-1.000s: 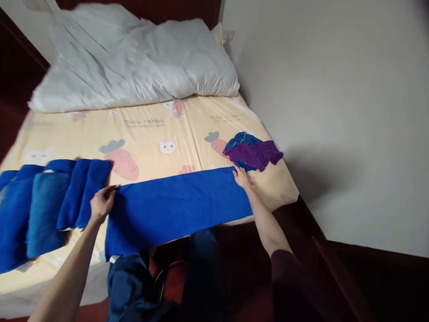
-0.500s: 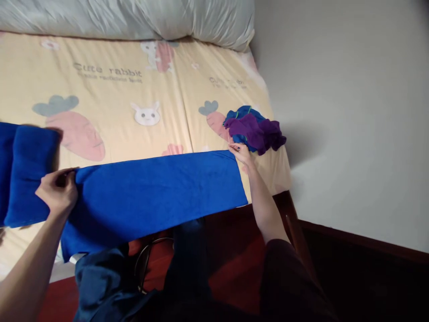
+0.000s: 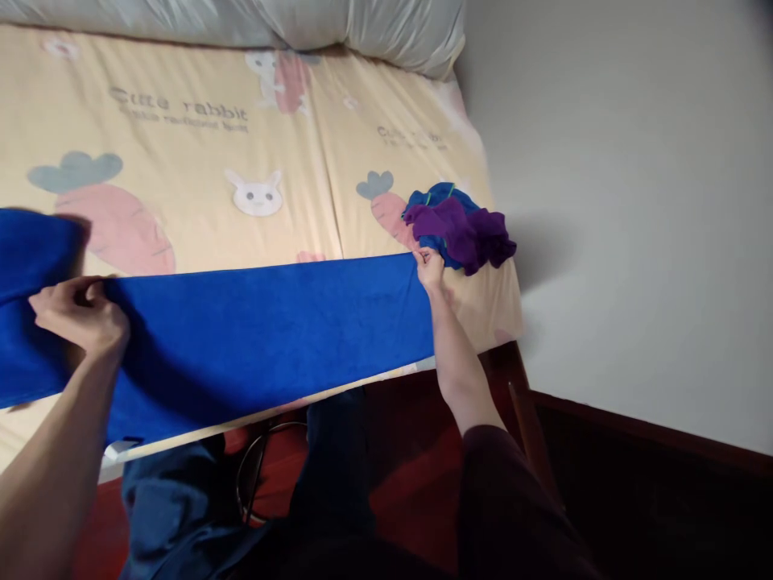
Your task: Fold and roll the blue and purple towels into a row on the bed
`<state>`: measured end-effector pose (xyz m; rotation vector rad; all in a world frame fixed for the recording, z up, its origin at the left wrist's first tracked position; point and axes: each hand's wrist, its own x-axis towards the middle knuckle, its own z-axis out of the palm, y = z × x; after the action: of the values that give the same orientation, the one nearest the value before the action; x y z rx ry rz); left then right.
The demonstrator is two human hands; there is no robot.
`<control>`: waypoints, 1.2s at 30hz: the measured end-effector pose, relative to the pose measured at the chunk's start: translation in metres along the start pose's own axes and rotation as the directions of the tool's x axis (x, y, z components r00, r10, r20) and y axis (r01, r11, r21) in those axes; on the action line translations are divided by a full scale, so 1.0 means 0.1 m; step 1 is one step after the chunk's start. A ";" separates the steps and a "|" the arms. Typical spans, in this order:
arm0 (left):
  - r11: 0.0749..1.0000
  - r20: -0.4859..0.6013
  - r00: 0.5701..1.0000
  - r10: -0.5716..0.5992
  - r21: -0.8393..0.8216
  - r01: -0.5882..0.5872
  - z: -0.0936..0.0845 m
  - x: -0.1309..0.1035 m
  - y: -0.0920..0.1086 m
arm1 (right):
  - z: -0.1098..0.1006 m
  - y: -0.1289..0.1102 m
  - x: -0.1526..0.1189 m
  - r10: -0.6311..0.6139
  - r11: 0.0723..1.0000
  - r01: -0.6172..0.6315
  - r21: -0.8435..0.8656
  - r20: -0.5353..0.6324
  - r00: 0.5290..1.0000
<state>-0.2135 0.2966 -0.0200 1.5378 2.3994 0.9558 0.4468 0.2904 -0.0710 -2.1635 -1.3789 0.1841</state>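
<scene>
A long blue towel [image 3: 271, 330] stretches along the near edge of the bed, its far side pulled fairly straight. My left hand [image 3: 84, 314] pinches its far left corner, slightly raised, casting a shadow on the cloth. At the opposite end, the fingers of my right hand [image 3: 429, 266] are closed on the far right corner. Just beyond that hand lies a crumpled heap of purple cloth [image 3: 459, 229] and blue-green cloth [image 3: 444, 195]. A white tag [image 3: 117, 451] shows at the towel's near left corner.
A folded blue cloth [image 3: 33, 322] lies at the left. The yellow bed sheet [image 3: 205, 193] bears rabbits and carrots. A pale grey bedding roll [image 3: 211, 24] spans the back. The wall [image 3: 616, 201] borders the right; my legs are against the near side, above a red floor [image 3: 416, 475].
Both hands have moved the towel farther onto the bed, so a strip of sheet now shows along its near edge. My left hand has also shifted left.
</scene>
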 end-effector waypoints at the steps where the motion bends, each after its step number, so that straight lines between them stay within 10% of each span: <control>1: 0.998 -0.043 0.998 0.048 0.030 -0.047 0.04 -0.02 0.00 | 0.04 0.01 -0.03 -0.015 0.999 0.012 -0.036 -0.060 0.998; 16: 0.981 -0.067 0.990 0.128 -0.139 -0.136 0.42 0.12 -0.31 | 0.09 -0.07 -0.12 0.061 0.974 -0.095 -0.204 -0.169 0.984; 21: 0.969 -0.025 0.972 0.233 -0.073 -0.234 0.24 0.00 -0.26 | 0.10 -0.06 -0.15 0.045 0.977 -0.084 -0.197 -0.197 0.979; 24: 0.892 0.159 0.878 0.452 -0.048 -0.450 -0.01 -0.28 -0.16 | 0.13 -0.01 -0.16 0.027 0.988 -0.061 -0.144 -0.227 0.974; 27: 0.881 0.416 0.801 0.431 -0.003 -0.473 -0.16 -0.53 -0.11 | 0.19 0.10 -0.15 -0.001 0.992 -0.032 -0.120 -0.263 0.965; 36: 0.940 0.384 0.894 0.232 0.148 -0.307 -0.02 -0.56 -0.19 | 0.25 0.20 -0.15 -0.035 0.993 0.000 -0.114 -0.300 0.953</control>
<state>-0.2030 0.2426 -0.0411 1.9631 2.1092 0.4133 0.4459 0.2810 -0.1052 -2.1604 -1.2566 -0.2296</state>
